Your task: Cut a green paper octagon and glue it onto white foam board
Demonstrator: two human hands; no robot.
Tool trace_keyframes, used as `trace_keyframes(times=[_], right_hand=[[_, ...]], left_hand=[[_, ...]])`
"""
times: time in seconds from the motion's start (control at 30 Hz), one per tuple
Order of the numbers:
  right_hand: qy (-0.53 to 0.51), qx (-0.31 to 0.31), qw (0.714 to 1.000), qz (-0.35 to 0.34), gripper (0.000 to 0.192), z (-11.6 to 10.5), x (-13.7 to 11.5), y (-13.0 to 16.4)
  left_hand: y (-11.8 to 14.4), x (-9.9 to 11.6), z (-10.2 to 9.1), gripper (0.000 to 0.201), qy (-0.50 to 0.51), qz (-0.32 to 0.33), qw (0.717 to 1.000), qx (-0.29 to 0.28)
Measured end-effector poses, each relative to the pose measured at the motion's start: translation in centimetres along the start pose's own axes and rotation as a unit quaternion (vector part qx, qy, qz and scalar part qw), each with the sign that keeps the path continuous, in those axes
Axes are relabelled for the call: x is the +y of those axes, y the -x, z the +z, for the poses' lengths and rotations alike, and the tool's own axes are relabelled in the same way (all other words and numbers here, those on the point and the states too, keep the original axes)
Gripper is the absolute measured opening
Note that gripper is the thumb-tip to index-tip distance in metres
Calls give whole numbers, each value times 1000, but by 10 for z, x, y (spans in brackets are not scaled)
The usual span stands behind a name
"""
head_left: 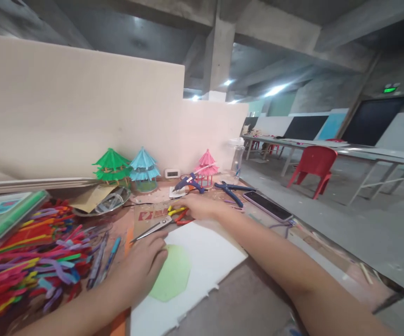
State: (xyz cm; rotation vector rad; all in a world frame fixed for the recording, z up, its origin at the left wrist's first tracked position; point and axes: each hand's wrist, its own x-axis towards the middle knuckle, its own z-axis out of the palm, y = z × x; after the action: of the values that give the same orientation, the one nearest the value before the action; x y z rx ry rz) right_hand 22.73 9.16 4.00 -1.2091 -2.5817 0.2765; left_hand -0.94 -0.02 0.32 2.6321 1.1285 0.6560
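Left hand point(142, 266) flat on a green octagon point(172, 275) atop a white board point(202, 261), right hand point(197, 206) grasping scissors point(160, 225) on printed cardboard, red lettering unreadable, cluttered craft table point(244, 298), concrete hall, red chair point(312, 168).

Two bare forearms, left hand point(142, 263), right hand point(197, 206), no sleeves, no gloves

Single head view, looking forward and slightly down across cluttered table point(258, 298), close above hands, hall beyond
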Motion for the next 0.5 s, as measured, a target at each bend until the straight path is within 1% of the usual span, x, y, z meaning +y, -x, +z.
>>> trace_keyframes(times=[0.07, 0.17, 0.27, 0.33, 0.5], right_hand=[[28, -11, 1000, 4, 60, 2, -2, 3], [54, -5, 999, 9, 65, -2, -6, 12], [63, 12, 998, 11, 61, -13, -3, 23], [63, 16, 998, 17, 59, -23, 4, 32], [55, 15, 996, 70, 67, -49, 36, 68]], left_hand=[[0, 1, 3, 32, -3, 1, 1000, 11], [-1, 4, 3, 35, -5, -5, 1000, -1], [-1, 6, 2, 36, -9, -21, 1000, -21], [-1, 6, 1, 35, -8, -23, 999, -21], [1, 4, 3, 31, -6, -16, 1000, -18]])
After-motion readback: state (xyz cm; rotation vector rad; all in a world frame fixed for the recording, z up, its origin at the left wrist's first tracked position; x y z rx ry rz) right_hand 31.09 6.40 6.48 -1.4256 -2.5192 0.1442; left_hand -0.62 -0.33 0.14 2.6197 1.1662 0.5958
